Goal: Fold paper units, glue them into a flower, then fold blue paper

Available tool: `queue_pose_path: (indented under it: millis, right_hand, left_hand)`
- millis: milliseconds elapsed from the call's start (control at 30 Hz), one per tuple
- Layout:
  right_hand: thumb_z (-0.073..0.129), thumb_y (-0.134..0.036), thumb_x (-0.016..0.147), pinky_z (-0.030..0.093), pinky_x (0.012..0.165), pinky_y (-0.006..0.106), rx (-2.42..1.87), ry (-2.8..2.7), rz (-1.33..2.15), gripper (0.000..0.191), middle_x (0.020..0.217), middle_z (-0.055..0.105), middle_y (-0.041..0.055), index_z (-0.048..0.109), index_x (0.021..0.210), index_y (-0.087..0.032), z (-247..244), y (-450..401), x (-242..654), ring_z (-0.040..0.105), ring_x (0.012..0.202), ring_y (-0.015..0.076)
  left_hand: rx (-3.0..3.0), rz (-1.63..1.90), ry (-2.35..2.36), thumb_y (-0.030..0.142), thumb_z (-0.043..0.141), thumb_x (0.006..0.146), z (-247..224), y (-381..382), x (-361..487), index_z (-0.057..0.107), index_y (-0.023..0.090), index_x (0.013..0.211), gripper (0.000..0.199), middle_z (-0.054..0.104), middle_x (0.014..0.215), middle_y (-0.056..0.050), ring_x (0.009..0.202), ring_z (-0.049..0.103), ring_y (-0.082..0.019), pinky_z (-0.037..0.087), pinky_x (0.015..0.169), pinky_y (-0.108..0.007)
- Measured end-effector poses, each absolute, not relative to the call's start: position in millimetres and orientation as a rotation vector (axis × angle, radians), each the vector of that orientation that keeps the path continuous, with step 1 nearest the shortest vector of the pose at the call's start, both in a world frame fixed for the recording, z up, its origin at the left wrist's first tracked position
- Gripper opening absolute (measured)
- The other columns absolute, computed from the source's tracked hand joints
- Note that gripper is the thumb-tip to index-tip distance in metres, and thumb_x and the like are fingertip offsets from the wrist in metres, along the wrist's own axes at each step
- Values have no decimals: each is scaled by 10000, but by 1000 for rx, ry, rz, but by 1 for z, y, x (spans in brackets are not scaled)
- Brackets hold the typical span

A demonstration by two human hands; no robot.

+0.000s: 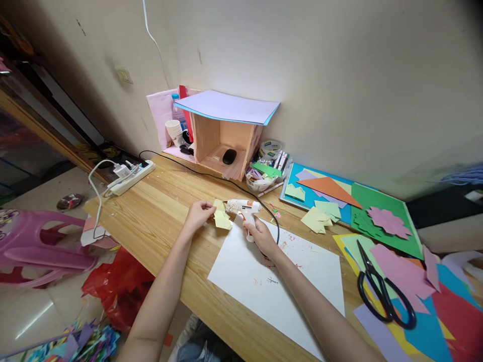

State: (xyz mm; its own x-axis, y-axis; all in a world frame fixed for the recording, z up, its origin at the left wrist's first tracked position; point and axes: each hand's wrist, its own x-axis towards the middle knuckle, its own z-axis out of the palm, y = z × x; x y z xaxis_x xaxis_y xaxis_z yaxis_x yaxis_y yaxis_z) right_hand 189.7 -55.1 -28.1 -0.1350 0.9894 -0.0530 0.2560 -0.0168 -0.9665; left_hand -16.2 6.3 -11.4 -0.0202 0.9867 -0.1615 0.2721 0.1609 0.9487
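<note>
Just past nine o'clock from the glue gun (244,205), the power strip (131,183) lay near the edge of the wooden desk (162,191), presumably to feed it. At nine, the left hand (199,215) pinched a pale yellow paper cutout (222,221), seemingly to steady it beside the nozzle. The right hand (264,237) grasped the gun's handle, probably for aim, above a white sheet (245,271) that likely shielded the wood. At four o'clock, black-handled scissors (374,272) lay well apart from both hands

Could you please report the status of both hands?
Left hand pinching pale yellow paper. Right hand gripping white glue gun beside the paper. Black cord curves beside right hand.
</note>
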Motion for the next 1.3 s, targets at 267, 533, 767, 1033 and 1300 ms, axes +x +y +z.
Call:
queue_pose_path:
  millis: [267, 533, 767, 1033, 1300]
  right_hand:
    - [413, -389, 831, 368, 670, 274, -1337, -1521, 1192, 244, 706, 536, 3, 525, 814, -173, -25, -55, 189, 478, 686, 168]
    - [421, -424, 832, 380, 730, 303, -1344, -1514, 1117, 292, 802, 581, 27, 558, 905, -177, -25, -55, 189, 520, 759, 195]
    - [446, -416, 822, 381, 776, 320, -1362, -1557, 924, 342, 956, 617, 65, 549, 1038, -171, -24, -25, 190, 542, 852, 223]
    - [438, -364, 823, 361, 831, 353, -1437, -1869, 659, 308, 1003, 591, 78, 551, 1052, -191, -38, -2, 187, 486, 956, 247]
    - [548, -270, 740, 345, 888, 397, -1391, -2036, 586, 459, 1118, 520, 103, 463, 1183, -183, -20, -28, 203, 422, 1028, 266]
  left_hand:
    - [1274, 953, 1472, 285, 635, 585, -11, 7, -18, 614, 115, 637, 179, 616, 577, -24, 502, 558, -119, 427, 496, -217]
    - [1211, 1009, 1476, 323, 671, 571, -11, 9, -20, 610, 118, 650, 228, 608, 566, -17, 503, 546, -112, 426, 509, -213]
    - [1141, 990, 1367, 444, 739, 496, 3, 8, -18, 644, 101, 696, 408, 593, 530, -9, 472, 521, -98, 430, 504, -220]
    - [1163, 887, 1120, 406, 723, 585, 14, -2, -13, 672, 115, 770, 349, 635, 679, -34, 572, 542, -96, 435, 577, -210]
    - [1164, 828, 1017, 353, 723, 602, 13, -9, 0, 678, 138, 734, 256, 623, 637, -8, 567, 533, -93, 427, 594, -216]
